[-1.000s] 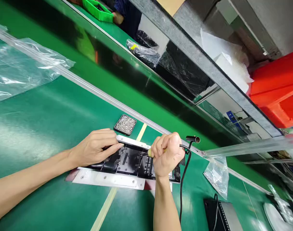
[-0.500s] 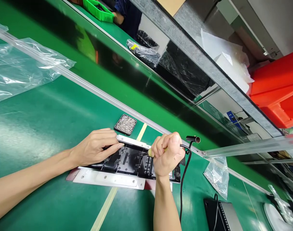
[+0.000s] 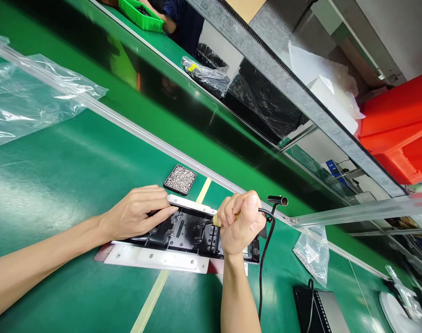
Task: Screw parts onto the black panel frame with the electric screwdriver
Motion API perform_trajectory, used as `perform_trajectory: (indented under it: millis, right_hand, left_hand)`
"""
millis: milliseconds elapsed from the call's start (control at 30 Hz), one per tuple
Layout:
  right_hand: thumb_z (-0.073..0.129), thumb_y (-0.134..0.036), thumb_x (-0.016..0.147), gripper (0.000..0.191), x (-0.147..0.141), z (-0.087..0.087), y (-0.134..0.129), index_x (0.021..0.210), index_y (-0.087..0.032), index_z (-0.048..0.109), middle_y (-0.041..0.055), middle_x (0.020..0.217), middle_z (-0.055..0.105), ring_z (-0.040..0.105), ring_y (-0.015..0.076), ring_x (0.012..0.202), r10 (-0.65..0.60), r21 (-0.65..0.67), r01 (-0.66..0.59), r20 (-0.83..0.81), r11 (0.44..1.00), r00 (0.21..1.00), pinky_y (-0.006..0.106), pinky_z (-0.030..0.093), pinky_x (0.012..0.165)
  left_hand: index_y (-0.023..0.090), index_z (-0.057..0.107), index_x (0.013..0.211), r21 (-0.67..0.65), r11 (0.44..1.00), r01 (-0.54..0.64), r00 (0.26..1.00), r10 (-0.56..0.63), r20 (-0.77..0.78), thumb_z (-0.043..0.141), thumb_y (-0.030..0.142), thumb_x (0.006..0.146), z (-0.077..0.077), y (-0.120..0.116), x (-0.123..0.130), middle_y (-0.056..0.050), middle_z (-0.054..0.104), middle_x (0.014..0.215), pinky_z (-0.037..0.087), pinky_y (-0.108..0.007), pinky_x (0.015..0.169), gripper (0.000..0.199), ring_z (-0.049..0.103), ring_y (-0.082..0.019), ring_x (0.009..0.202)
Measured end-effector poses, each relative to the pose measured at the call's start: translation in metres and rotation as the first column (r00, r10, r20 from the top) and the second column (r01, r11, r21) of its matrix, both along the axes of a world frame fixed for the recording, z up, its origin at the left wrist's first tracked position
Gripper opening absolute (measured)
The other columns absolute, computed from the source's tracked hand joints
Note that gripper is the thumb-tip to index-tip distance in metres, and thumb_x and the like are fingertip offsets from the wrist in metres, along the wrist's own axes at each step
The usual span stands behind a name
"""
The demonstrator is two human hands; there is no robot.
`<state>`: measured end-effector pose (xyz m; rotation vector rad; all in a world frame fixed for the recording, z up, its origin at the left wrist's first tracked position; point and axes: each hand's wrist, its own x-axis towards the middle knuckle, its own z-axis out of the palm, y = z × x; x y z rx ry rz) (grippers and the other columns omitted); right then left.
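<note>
The black casing lies open on the green desk, between the white strips of a fixture. The left hand is over the casing's left end, partly curled, its thumb reaching over the inside; whether it grips the edge or only presses cannot be told. The right hand is closed in a fist around a corded tool above the casing's right part, the tip pointing left into the casing; contact at the tip is too small to tell. A black cable runs from that fist down past the casing's right end. Just beyond the casing is a small tray of tiny metallic pieces. A black tubular holder stands beyond its right end, and a clear bag lies farther right. Well beyond the casing, a person's arm reaches to a green basket.
</note>
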<state>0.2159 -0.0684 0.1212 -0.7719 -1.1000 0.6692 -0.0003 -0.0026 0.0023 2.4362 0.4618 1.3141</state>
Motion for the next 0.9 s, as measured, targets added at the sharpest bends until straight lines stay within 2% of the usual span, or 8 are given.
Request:
perform_trajectory:
  millis: [200, 500, 767, 900]
  right_hand:
    - [0.061, -0.035, 0.12, 0.052, 0.0001, -0.0005, -0.0001, 0.074, -0.024, 0.041, -0.0104, 0.054, 0.031, 0.026, 0.007, 0.04, 0.012, 0.01, -0.012, -0.02, 1.0, 1.0, 0.012, 0.03, 0.036]
    - [0.064, -0.046, 0.121, 0.059, -0.0005, -0.0002, -0.0006, 0.072, -0.024, 0.041, -0.0105, 0.053, 0.031, 0.026, 0.0072, 0.039, 0.006, -0.001, -0.006, -0.023, 1.0, 1.0, 0.014, 0.031, 0.035]
    - [0.065, -0.04, 0.119, 0.055, -0.001, 0.0001, -0.0002, 0.072, -0.025, 0.04, -0.0106, 0.053, 0.03, 0.024, 0.0076, 0.039, -0.005, -0.011, 0.005, -0.014, 1.0, 1.0, 0.015, 0.029, 0.034]
    - [0.064, -0.043, 0.119, 0.055, 0.0004, -0.0004, -0.0001, 0.073, -0.025, 0.04, -0.0108, 0.053, 0.03, 0.024, 0.008, 0.039, -0.017, -0.016, 0.017, 0.003, 1.0, 1.0, 0.015, 0.029, 0.034]
  left_hand:
    - [0.022, 0.047, 0.087, 0.001, 1.0, -0.003, 1.0, 0.003, 0.001, 0.068, 0.009, 0.119, -0.0004, -0.0004, 0.0001, 0.005, 0.04, 0.077, 0.039, -0.036, 0.074, 0.04, 0.037, -0.016, 0.07]
    - [0.021, 0.051, 0.084, -0.004, 1.0, -0.011, 1.0, 0.011, -0.004, 0.068, 0.009, 0.118, 0.0011, -0.0006, 0.0, 0.004, 0.041, 0.075, 0.041, -0.036, 0.072, 0.04, 0.039, -0.016, 0.069]
    - [0.021, 0.049, 0.083, 0.006, 1.0, -0.012, 1.0, 0.012, 0.0, 0.067, 0.01, 0.119, 0.0031, -0.001, 0.0005, 0.004, 0.041, 0.074, 0.04, -0.037, 0.072, 0.041, 0.04, -0.016, 0.067]
    - [0.022, 0.048, 0.085, -0.003, 1.0, -0.002, 1.0, 0.002, -0.003, 0.067, 0.01, 0.119, 0.0019, -0.001, 0.0001, 0.004, 0.042, 0.075, 0.04, -0.036, 0.073, 0.041, 0.039, -0.016, 0.069]
